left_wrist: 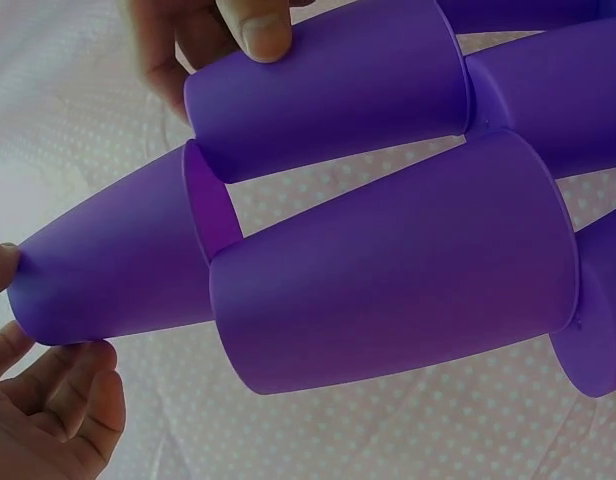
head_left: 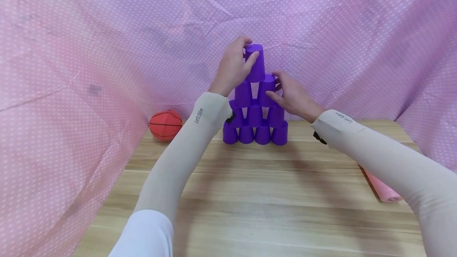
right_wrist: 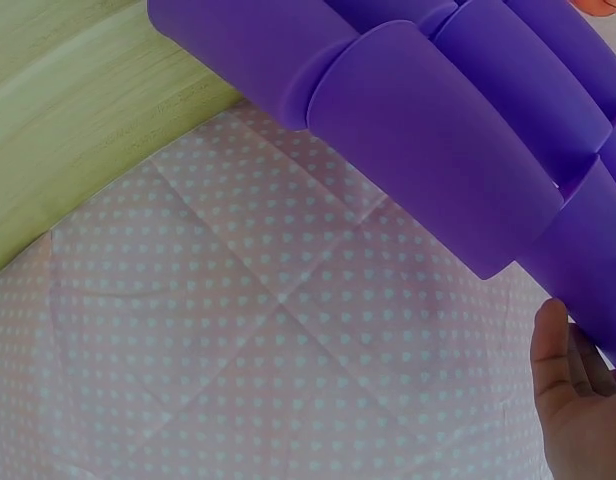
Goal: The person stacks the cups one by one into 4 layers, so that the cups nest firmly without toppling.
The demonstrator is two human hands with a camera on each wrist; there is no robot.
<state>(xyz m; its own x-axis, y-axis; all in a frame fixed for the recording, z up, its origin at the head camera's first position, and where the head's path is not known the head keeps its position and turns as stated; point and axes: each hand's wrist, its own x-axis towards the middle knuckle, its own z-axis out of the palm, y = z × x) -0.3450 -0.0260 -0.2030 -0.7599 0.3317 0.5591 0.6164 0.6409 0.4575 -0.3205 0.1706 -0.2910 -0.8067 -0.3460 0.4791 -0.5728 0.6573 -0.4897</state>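
Observation:
Purple cups stand upside down in a pyramid of several tiers. My left hand holds the topmost cup near its closed end, thumb on the front and fingers on the far side. That cup's rim lies across the ends of the two cups below, as the left wrist view shows, with part of its mouth visible between them. Lower on the right, my right hand grips the right cup of the second tier from the top between thumb and fingers. Its thumb presses that cup's side.
A red-orange ball with black lines rests left of the pyramid on the wooden table. Beneath my right forearm, a pink cylinder lies at the right. Pink dotted cloth hangs close behind the cups and along both sides.

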